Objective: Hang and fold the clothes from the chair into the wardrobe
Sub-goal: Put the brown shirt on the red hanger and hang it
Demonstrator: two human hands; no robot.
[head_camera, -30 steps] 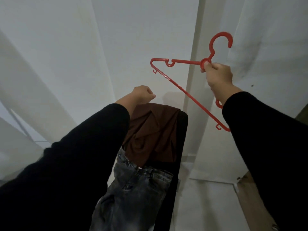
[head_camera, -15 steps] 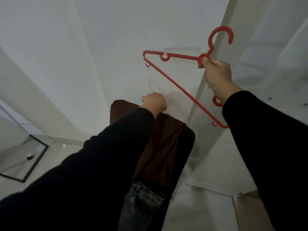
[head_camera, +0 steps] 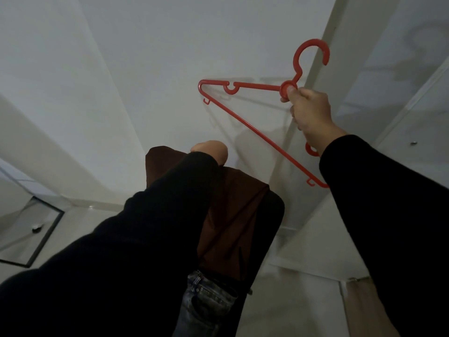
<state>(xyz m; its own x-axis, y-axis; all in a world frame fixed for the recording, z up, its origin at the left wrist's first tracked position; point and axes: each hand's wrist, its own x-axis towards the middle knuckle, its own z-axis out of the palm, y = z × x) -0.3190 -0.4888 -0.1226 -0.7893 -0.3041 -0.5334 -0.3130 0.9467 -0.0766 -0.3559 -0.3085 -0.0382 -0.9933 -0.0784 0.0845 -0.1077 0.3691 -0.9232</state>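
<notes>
White walls fill most of what you see, with pale floor down low.

Your left hand [head_camera: 211,152] is up at the top of the brown top [head_camera: 233,215]. The black sleeve hides most of that hand, so you cannot tell for sure how the fingers lie, but it looks closed on the cloth. The brown top hangs down over the back of the dark chair [head_camera: 272,227]. Gray jeans [head_camera: 206,302] lie on the chair lower down, nearer to you.

Your right hand [head_camera: 309,110] is closed around the red hanger [head_camera: 245,122], pinching it at the round part under the hook. The hanger is up in the air, to the right of the brown top and not touching it.

To do this step well, lift the top clear of the chair first. Then slide one end of the hanger into the neck hole, and then the other end. Keep the hook pointing up.

Far to the left, a dark frame [head_camera: 46,237] sits on the floor. The wardrobe is hard to pick out from here.
</notes>
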